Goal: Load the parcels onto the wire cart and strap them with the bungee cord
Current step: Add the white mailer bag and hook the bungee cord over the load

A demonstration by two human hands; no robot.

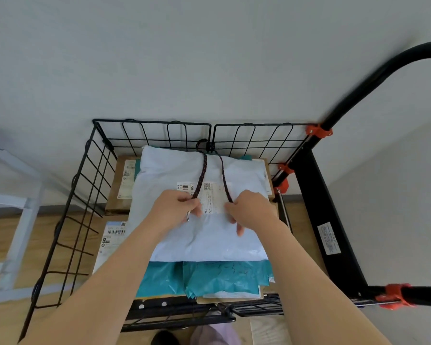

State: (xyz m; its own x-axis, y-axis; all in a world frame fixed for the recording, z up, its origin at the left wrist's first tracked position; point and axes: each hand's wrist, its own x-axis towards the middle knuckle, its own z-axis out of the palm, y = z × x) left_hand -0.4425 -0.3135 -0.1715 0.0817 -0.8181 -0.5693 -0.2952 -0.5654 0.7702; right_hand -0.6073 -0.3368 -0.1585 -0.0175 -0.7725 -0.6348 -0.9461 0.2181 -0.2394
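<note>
Head view, looking down into the black wire cart (149,135), close to a pale wall (209,58), on a wooden floor (0,240).

Stacked inside the cart:
- a white parcel (179,170) on top, printed label facing up
- a teal parcel (209,277) beneath it, showing at the near edge
- a cardboard box (113,190) lower down at the far left
- a further labelled parcel (110,242) at the left, partly hidden by the left forearm

Bungee cord (202,170), dark braid with red flecks, looped round the middle upright of the cart's far wall. Both strands running toward the viewer across the top of the white parcel, spreading slightly apart.

Left hand (174,207) clenched round the near end of the left strand, with a metal hook (188,216) showing below the curled fingers.

Right hand (251,210) grasping the right strand, lower fingers stretched down onto the white parcel.

Both hands side by side over the label, near each other but apart.

To the right, the cart's black handle (371,85), joined to the frame at orange clamps (319,131). At the far left, part of a white frame (18,220) standing on the floor.
</note>
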